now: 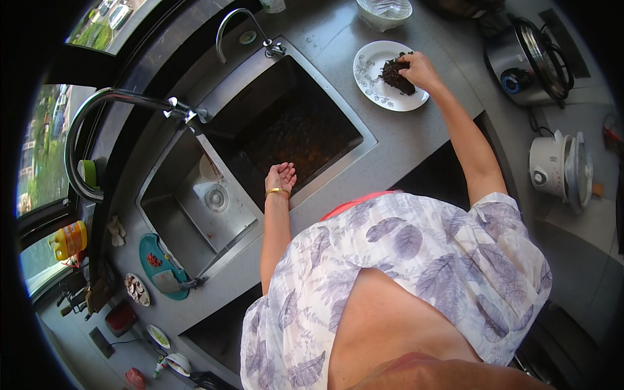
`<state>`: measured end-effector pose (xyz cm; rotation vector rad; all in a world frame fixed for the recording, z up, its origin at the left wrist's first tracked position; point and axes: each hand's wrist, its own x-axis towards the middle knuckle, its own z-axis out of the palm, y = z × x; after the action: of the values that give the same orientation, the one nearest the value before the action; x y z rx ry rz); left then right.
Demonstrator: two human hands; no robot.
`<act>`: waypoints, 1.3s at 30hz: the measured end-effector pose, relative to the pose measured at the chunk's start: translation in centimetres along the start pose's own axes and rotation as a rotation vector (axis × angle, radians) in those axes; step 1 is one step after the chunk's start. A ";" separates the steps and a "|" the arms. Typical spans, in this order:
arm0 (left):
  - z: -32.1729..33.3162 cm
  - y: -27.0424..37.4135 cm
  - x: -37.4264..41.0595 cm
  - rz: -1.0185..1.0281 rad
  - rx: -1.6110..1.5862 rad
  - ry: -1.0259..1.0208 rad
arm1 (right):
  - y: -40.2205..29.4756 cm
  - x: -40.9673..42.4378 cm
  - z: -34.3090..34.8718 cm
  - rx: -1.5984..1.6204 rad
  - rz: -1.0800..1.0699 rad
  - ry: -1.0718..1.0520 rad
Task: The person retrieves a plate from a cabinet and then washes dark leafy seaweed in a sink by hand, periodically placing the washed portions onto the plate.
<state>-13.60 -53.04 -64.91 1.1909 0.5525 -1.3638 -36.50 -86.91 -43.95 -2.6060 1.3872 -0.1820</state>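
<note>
A white plate with a grey floral pattern (368,83) lies on the counter at the upper right. On it rests a dark, shredded clump of food (397,77), with the fingers of my right hand (417,69) closed around its edge. My left hand (281,176) is over the near edge of the larger sink basin (360,131), palm up, fingers slightly curled, holding nothing. Dark water with bits in it fills the bottom of that basin. A gold bracelet circles my left wrist.
A large curved faucet (131,97) arches beside the smaller basin (180,239). A teal cutting board (146,253) holds a cleaver (167,281) and chopped red pieces. A covered glass bowl (385,17), a pressure cooker (512,63) and a white cooker (548,161) stand about.
</note>
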 end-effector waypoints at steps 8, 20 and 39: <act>0.2 0.2 0.1 -0.002 -0.004 -0.018 | 0.7 1.0 1.2 0.010 0.001 -0.022; 0.3 0.2 -0.1 -0.001 -0.054 -0.040 | -4.1 0.6 -6.9 0.167 0.019 0.031; 0.7 2.3 -0.1 -0.077 0.136 0.321 | -14.9 -2.6 4.1 0.448 -0.420 -0.228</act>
<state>-11.74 -54.08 -63.83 1.5275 0.7469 -1.2981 -25.15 -76.18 -44.74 -2.4022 0.6243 -0.2144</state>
